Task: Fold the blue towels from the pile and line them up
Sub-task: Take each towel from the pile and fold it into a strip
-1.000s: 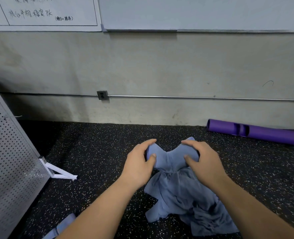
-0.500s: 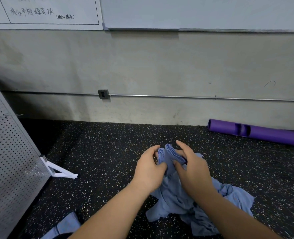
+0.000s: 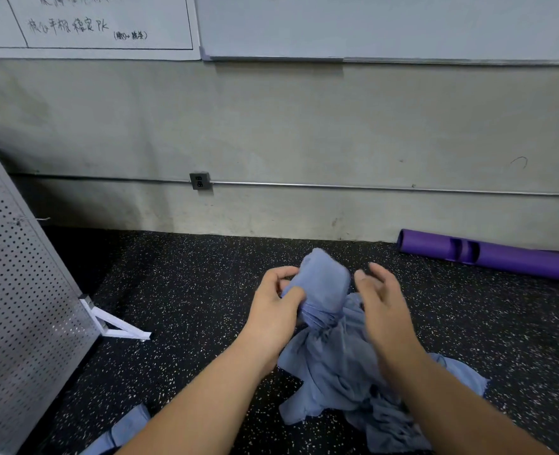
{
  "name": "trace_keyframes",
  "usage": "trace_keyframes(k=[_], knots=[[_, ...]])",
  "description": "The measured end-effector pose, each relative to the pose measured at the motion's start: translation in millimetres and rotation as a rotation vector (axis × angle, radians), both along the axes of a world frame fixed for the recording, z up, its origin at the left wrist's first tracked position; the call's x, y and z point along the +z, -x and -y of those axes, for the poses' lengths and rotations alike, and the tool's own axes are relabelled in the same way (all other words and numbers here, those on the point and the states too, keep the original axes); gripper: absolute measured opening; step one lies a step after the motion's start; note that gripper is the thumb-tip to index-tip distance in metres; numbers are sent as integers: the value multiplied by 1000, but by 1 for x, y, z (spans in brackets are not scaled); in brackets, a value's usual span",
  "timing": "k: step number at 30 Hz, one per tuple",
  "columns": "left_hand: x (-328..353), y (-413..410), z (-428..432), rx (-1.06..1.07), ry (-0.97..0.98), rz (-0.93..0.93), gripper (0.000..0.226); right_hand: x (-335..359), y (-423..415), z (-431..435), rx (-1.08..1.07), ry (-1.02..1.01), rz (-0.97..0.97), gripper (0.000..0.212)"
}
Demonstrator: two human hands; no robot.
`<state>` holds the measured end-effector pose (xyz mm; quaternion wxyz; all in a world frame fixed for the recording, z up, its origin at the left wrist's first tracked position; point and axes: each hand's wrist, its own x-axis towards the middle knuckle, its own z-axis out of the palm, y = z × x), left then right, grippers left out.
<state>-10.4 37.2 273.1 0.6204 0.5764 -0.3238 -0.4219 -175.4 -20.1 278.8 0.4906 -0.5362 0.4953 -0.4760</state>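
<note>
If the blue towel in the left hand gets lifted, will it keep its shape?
Probably floppy: the blue towel bulges and creases where the left hand pinches it. Likely light: one hand holds it up. It runs into the pile, so cloth may drag.

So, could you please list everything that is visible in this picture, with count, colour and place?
whiteboards: two, white, top of the wall
wall outlet: one, grey, on the wall
pipe: one, metal, along the wall
tube: one, purple, on the floor, right
perforated panel: one, grey, left
towel pile: count unclear, blue, on the floor, centre
bunched towel: one, blue, above the pile
towel piece: one, blue, bottom left
floor: black, speckled
left hand: grips the bunched towel
right hand: fingers loose, holds nothing
</note>
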Motion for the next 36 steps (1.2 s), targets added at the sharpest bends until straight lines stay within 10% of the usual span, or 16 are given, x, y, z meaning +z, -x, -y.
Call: trace_keyframes(k=[5, 14, 32, 36], knots=[[1, 7, -4, -179, -19, 1, 44, 3, 10, 21, 121, -389, 401, 38], [-3, 10, -5, -168, -112, 503, 58, 2, 6, 0, 218, 35, 58, 26], [-25, -9, -8, 144, -157, 652, 46, -11, -51, -25, 143, 123, -513, 31], [-33, -34, -23, 182, -249, 731, 44, -38, -82, -27, 220, 68, -360, 39]])
